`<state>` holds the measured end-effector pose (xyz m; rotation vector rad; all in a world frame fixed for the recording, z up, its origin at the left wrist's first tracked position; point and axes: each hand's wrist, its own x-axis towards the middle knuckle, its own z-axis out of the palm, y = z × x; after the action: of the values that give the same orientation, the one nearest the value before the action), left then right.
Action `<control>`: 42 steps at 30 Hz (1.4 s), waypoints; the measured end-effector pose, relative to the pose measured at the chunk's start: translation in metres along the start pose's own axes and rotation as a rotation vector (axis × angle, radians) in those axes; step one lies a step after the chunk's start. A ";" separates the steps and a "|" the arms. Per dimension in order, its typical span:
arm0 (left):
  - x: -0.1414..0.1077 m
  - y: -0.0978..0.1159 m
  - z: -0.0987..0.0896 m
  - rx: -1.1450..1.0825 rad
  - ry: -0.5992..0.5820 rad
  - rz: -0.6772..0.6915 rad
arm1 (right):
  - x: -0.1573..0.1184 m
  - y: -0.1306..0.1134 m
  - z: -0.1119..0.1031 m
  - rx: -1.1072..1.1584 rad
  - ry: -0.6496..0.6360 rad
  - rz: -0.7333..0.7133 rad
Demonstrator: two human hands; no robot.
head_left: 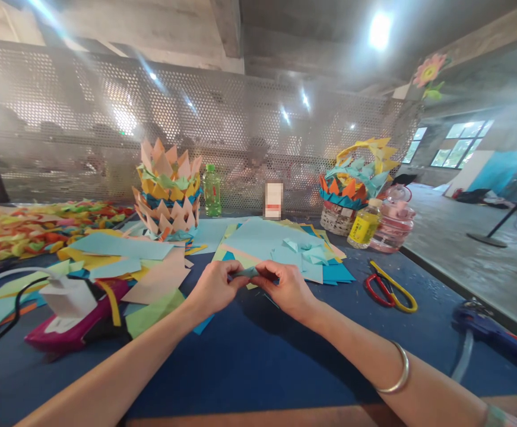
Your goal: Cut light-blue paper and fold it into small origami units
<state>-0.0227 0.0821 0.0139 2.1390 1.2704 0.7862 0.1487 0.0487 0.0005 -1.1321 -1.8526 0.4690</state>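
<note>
Between my two hands, above the blue table, is a small folded piece of light blue paper. My left hand pinches its left end, and my right hand pinches the right end. The fingers cover much of the piece. Just behind the hands lie light blue paper sheets, with several small folded light blue pieces on top at the right. Peach sheets and a green sheet lie left of my left hand.
Left: power strip with cables, pile of coloured paper pieces, layered paper basket, green bottle. Right: handled paper basket, yellow-labelled bottle, pink bottle, scissors, blue glue gun. A perforated screen stands behind.
</note>
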 end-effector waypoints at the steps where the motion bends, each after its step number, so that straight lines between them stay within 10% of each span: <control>1: 0.000 0.001 0.000 0.013 0.007 -0.005 | 0.000 0.000 0.000 0.009 -0.010 0.006; 42: 0.009 -0.014 -0.012 0.078 0.203 0.133 | 0.015 0.003 -0.006 -0.222 0.105 -0.075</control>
<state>-0.0360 0.0977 0.0150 2.2717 1.2876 1.0487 0.1521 0.0622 0.0091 -1.2045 -1.8804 0.1601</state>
